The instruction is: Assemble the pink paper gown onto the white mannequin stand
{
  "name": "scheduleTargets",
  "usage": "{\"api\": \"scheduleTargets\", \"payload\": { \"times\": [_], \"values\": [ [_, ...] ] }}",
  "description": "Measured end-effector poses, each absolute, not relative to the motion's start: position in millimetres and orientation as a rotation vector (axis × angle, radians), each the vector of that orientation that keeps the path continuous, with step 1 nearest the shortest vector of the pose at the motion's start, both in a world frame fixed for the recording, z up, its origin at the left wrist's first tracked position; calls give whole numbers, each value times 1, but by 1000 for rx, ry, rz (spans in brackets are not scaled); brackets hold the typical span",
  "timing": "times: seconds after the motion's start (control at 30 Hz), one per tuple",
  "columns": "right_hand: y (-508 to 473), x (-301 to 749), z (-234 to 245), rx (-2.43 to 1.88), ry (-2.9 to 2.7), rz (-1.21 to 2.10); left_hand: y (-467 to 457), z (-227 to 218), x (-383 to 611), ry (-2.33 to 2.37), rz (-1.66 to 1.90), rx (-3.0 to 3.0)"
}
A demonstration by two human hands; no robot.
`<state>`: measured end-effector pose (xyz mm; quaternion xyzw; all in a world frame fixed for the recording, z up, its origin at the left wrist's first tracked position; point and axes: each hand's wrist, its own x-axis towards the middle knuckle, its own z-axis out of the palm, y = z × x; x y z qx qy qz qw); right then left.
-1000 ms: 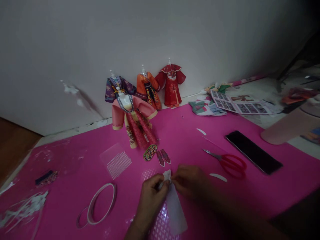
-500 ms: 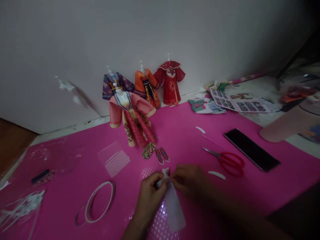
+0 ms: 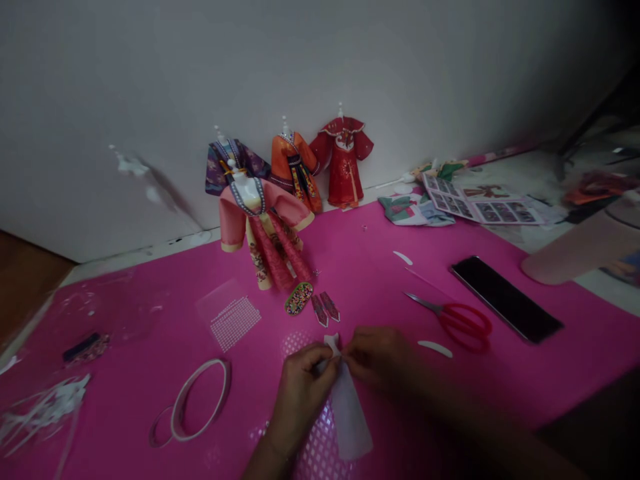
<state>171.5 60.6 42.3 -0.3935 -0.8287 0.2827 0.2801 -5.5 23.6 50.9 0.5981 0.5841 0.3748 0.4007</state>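
A small white doll dress (image 3: 351, 413), narrow at the top and flaring downward, lies at the front middle. My left hand (image 3: 306, 381) grips it from the left near its waist, thumb and fingers closed. From the right, my right hand (image 3: 377, 357) pinches at the same narrow part; anything small between those fingertips is hidden. A pale patterned sheet (image 3: 320, 437) with a shiny diamond grid lies under the dress and the left hand. Just beyond the hands are two small patterned strips (image 3: 325, 309) with pointed ends and an oval dish of coloured beads (image 3: 299, 299).
Several dressed doll forms, including a pink one (image 3: 265, 227), stand toward the wall. Red-handled scissors (image 3: 465, 323), a black phone (image 3: 506, 299) and a pink cup (image 3: 575, 250) are on the right. Tape rolls (image 3: 200, 400) and a bead sheet (image 3: 235, 323) lie left.
The view has shifted very slightly. Both hands stay at the waist of the white dress, with hardly any movement.
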Motion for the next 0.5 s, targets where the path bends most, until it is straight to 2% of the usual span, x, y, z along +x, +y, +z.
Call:
{"api": "scheduleTargets", "payload": {
  "times": [0.5],
  "values": [
    [60,170,42,-1040,-2174,830,24,54,-2,1478,961,1552]
  ]
}}
